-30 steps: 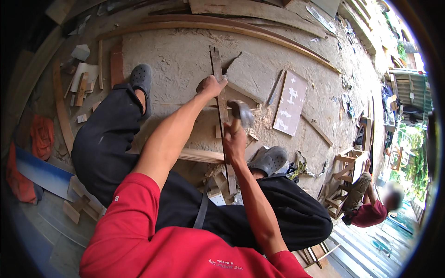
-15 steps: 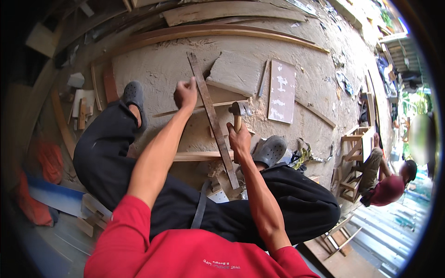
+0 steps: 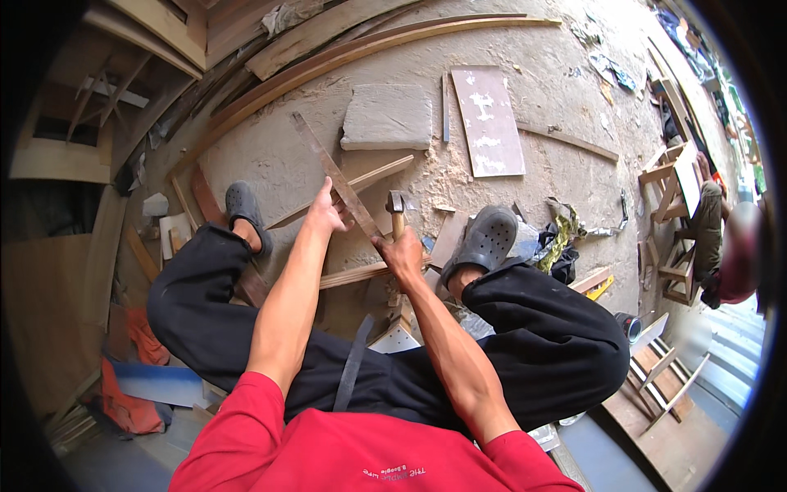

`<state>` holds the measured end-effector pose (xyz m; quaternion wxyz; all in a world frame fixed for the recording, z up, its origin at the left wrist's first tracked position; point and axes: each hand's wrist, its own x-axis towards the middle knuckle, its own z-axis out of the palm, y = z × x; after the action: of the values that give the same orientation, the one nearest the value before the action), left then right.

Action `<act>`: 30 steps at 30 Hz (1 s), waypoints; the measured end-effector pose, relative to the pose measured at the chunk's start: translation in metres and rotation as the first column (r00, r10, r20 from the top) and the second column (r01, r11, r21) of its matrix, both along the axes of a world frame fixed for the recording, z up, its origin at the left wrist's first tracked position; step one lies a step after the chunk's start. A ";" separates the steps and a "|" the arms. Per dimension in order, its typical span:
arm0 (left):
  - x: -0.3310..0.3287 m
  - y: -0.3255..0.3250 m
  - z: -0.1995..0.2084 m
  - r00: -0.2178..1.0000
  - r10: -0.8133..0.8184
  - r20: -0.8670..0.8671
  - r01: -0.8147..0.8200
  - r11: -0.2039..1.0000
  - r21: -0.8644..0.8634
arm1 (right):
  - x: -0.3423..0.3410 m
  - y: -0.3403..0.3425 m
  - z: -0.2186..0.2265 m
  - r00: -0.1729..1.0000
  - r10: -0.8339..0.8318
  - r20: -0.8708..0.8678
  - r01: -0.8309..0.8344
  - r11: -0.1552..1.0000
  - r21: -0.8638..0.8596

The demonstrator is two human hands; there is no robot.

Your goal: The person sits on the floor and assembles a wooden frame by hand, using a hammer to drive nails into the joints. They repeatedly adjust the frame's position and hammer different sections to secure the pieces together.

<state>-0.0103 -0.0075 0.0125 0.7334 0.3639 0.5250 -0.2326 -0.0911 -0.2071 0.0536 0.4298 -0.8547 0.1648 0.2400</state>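
My right hand [image 3: 402,252] grasps the hammer [image 3: 398,220]; dark wooden strip [image 3: 328,157] runs forward-left from those knuckles. My left hand [image 3: 329,213], closer to that grip than half a second ago, is at the strip's edge; whether clenched, cannot tell. Suggests handling, not striking.

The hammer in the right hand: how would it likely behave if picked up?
The hammer is probably head-heavy, since its metal head looks bulky beside the slim wooden handle. It should be stiff, as both parts look solid. Laid down, it may resist rolling, because the head juts sideways.
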 end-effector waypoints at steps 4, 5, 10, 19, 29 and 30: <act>-0.001 -0.003 -0.017 0.999 0.022 0.024 -0.022 1.000 0.010 | 0.000 -0.006 -0.003 1.000 0.004 -0.003 -0.004 0.999 0.035; -0.003 -0.002 -0.024 0.998 0.030 0.057 -0.031 0.999 0.020 | 0.000 -0.006 -0.002 1.000 0.014 0.003 -0.014 0.999 0.040; -0.005 -0.005 -0.041 0.988 0.066 0.143 -0.079 0.993 0.089 | 0.002 -0.007 -0.006 0.998 0.055 0.016 -0.056 0.998 0.039; -0.009 -0.020 -0.016 0.987 0.089 0.134 -0.118 0.966 0.232 | 0.004 -0.010 -0.010 0.999 0.041 -0.028 -0.039 0.997 0.072; 0.025 -0.004 0.053 0.473 -0.800 -0.368 0.176 -0.323 0.930 | 0.004 -0.012 -0.012 0.999 0.031 -0.029 -0.028 0.995 0.097; 0.031 -0.005 0.053 0.354 -0.853 -0.383 -0.060 -0.429 0.901 | 0.004 -0.011 -0.011 0.999 0.037 -0.028 -0.034 0.994 0.101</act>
<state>0.0208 -0.0120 0.0655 0.1164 0.9919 -0.0207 0.0465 -0.0873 -0.2182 0.0422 0.4654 -0.8312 0.1436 0.2680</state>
